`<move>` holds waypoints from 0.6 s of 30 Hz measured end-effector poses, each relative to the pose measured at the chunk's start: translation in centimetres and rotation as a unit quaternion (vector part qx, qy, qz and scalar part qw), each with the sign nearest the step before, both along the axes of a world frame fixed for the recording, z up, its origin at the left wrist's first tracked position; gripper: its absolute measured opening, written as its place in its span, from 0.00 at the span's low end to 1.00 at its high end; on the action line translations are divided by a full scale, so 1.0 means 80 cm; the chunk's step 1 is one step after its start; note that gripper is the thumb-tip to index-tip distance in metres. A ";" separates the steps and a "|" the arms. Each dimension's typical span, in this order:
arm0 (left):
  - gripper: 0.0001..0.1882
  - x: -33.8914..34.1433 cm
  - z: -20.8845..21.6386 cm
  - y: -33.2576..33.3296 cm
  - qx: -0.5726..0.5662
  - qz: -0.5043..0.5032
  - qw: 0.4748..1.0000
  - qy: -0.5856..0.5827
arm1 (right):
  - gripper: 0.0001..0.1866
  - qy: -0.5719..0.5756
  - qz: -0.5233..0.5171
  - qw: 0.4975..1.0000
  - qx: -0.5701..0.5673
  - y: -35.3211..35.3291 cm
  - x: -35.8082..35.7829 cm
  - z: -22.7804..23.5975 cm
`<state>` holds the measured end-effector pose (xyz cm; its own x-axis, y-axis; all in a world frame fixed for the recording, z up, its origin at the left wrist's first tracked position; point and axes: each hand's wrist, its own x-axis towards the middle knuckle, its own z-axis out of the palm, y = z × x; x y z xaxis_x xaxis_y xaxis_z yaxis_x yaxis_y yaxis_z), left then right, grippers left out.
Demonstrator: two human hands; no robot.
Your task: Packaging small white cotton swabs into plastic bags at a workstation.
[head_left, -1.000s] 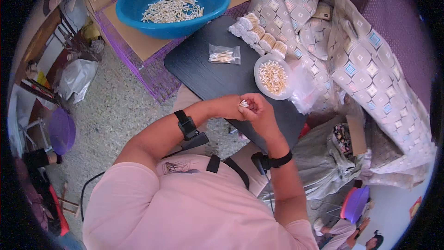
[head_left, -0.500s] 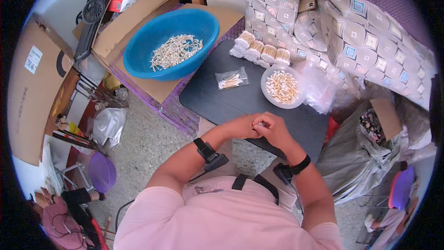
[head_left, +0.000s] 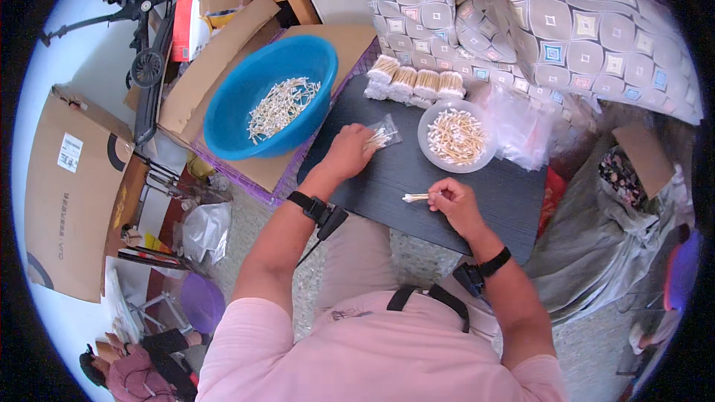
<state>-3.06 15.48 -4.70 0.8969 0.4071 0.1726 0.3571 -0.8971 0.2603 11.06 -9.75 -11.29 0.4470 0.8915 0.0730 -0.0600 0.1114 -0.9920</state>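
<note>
Over the black, flat-topped bench (head_left: 387,175) I see my left hand (head_left: 348,152) and right hand (head_left: 456,205): the left's grip, opening unclear to me, touches the clear plastic bag (head_left: 387,132) lying there; the right's is pinched narrow on slim, white-tipped cotton swabs (head_left: 415,197).

I count two bare hands, left hand (head_left: 350,150) and right hand (head_left: 454,202). One bunch of swabs (head_left: 415,197) in the fingers, stick count too small to tell. One small clear packet (head_left: 389,132), one translucent bowl (head_left: 456,169), one blue basin (head_left: 298,59); contents of those last two too many for me to number. Four swab bundles (head_left: 427,83) visible in the row, one black tabletop (head_left: 387,179), two black wristbands (head_left: 495,262), one person (head_left: 138,376) lower left.
</note>
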 end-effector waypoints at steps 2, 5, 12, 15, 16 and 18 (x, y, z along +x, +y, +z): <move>0.19 -0.010 -0.009 -0.001 -0.016 -0.016 1.000 0.015 | 0.03 0.012 -0.003 1.000 0.001 -0.001 -0.002 -0.001; 0.18 -0.023 -0.008 -0.019 -0.053 -0.047 0.997 0.041 | 0.04 0.021 -0.003 1.000 0.002 -0.004 -0.002 0.001; 0.11 -0.030 0.029 -0.029 -0.161 -0.103 0.981 0.035 | 0.04 0.022 0.010 1.000 0.000 -0.003 0.001 -0.004; 0.13 -0.004 0.040 -0.015 -0.129 -0.117 0.985 0.012 | 0.04 0.028 0.014 0.999 0.007 -0.003 0.000 0.000; 0.14 0.007 0.040 -0.011 -0.095 -0.138 0.986 0.014 | 0.04 0.029 0.012 0.999 0.008 -0.003 -0.001 -0.001; 0.16 0.028 0.037 -0.006 -0.119 -0.152 0.980 0.042 | 0.04 0.038 0.009 0.999 -0.002 -0.005 0.000 -0.003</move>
<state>-0.80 15.00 -1.74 0.9901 0.1379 0.0267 0.1107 -0.8830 0.4560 11.07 -10.12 -11.54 0.4353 0.8996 0.0362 -0.1368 0.1059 -0.9849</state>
